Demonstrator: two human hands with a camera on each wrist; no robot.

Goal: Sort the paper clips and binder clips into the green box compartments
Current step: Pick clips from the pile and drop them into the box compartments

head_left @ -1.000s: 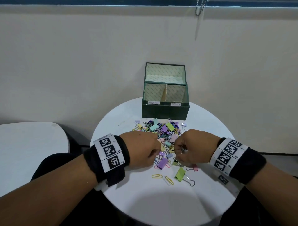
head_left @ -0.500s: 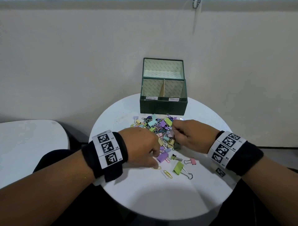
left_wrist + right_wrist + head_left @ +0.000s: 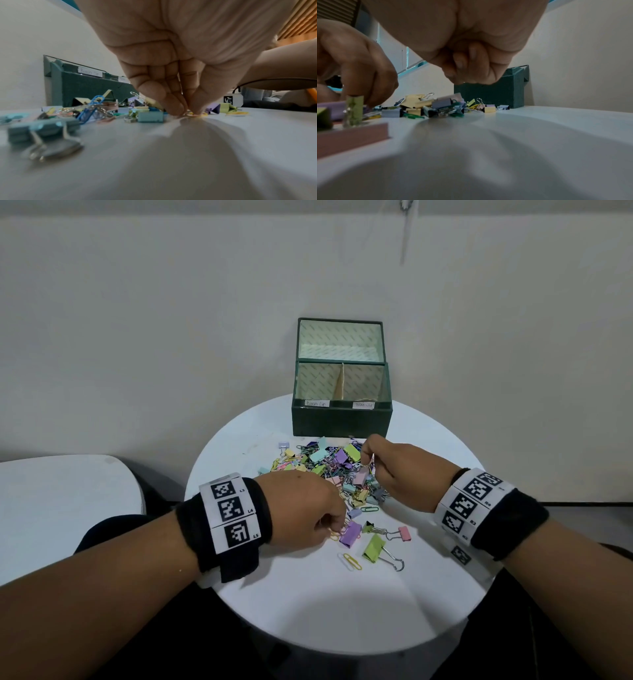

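A heap of coloured paper clips and binder clips (image 3: 334,470) lies mid-tabletop (image 3: 342,611), just in front of the open green box (image 3: 342,419). The left hand (image 3: 305,508) pinches a yellow paper clip (image 3: 197,114) against the tabletop at the heap's near edge. The right hand (image 3: 400,470), fingers curled, holds a pink binder clip (image 3: 361,475) by its wire handle above the heap.

clip pile (image 3: 329,470) fronts green box (image 3: 340,419) | box top open | table (image 3: 308,604) near edge bare

Left hand (image 3: 301,508) low, fingers (image 3: 173,106) pinched; right hand (image 3: 404,474) raised, fingers curled.
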